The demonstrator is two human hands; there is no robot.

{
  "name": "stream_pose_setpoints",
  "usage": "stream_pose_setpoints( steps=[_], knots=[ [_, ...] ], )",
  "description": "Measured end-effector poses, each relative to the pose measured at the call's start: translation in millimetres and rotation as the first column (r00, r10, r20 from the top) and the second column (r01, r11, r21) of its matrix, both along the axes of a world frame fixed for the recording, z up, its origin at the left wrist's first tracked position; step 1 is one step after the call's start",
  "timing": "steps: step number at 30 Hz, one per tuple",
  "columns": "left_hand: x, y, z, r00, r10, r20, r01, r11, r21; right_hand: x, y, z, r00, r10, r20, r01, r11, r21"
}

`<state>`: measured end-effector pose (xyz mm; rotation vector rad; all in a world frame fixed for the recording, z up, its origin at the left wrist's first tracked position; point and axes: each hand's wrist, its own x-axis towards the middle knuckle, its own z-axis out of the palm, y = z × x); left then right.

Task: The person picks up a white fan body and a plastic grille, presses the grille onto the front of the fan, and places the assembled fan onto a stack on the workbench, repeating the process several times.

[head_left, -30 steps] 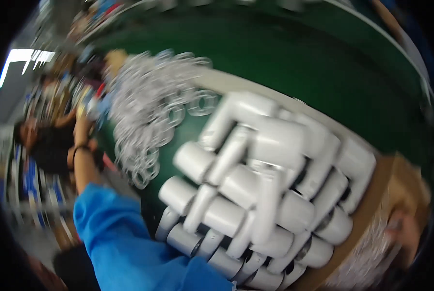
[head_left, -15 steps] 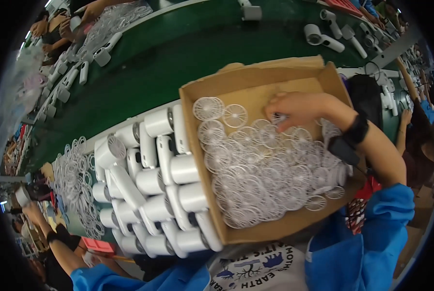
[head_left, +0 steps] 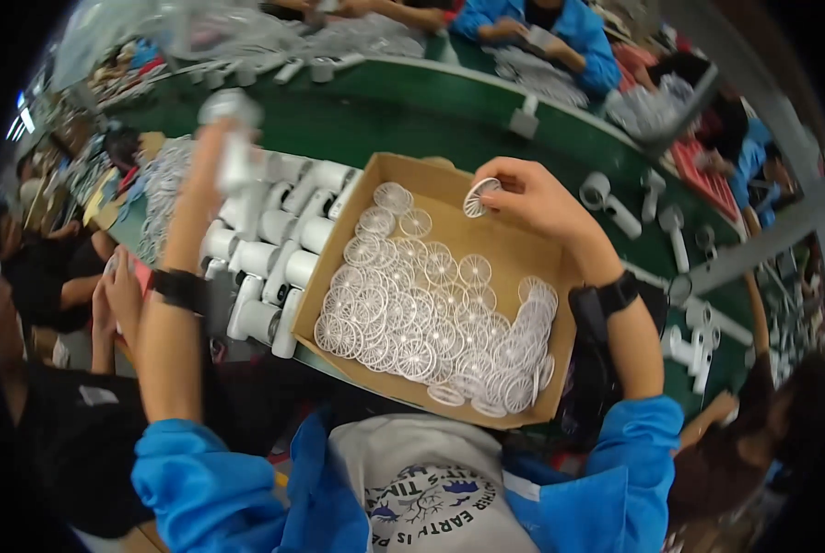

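My right hand (head_left: 534, 195) pinches a white round spoked grille (head_left: 478, 199) over the far edge of an open cardboard box (head_left: 523, 247). Inside the box lie many loose grilles (head_left: 389, 309) of the same kind, heaped toward its near and left parts. Raised at the left, my left hand (head_left: 208, 158) grips a white fan housing (head_left: 239, 164) with a round head and a handle; motion blurs both. Below and beside that hand, several white fan housings (head_left: 279, 226) are packed in rows against the box's left side.
A green conveyor belt (head_left: 412, 106) runs beyond the box, carrying scattered white housings (head_left: 611, 203). Grey rings (head_left: 165, 189) are piled at the far left. Co-workers sit across the belt and at both sides; a metal post (head_left: 753, 244) stands at the right.
My right hand has lifted from among the grilles to the box's far edge, now with one grille. The left hand has come up and rightward with a white housing. The view has shifted.
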<state>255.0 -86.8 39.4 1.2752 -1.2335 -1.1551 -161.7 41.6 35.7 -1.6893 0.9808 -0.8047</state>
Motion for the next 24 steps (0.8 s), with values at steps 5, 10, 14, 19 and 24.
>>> stream_pose_setpoints(
  steps=[5,10,14,19,24],
  knots=[
    [-195.0,127.8,17.3,0.853,-0.393,-0.344,0.298,0.907,-0.298,8.5,22.2,23.3,0.94,-0.093,0.328,0.127,0.988,-0.084],
    [-231.2,137.0,20.6,0.84,-0.524,-0.14,0.324,0.692,-0.645,12.9,33.5,28.1,0.864,-0.136,0.486,0.23,0.963,-0.14],
    [-242.1,130.1,15.2,0.864,-0.457,-0.21,0.221,0.721,-0.657,12.0,35.6,35.3,0.912,-0.204,0.357,0.295,0.929,-0.224],
    [-232.6,117.6,5.7,0.906,-0.403,-0.133,0.234,0.736,-0.636,26.1,36.3,24.9,0.88,-0.397,0.26,0.466,0.617,-0.634],
    [-237.1,117.7,-4.2,0.806,-0.379,-0.455,0.208,0.901,-0.381,24.9,29.1,11.9,0.822,-0.559,-0.11,0.129,0.37,-0.92]
  ],
)
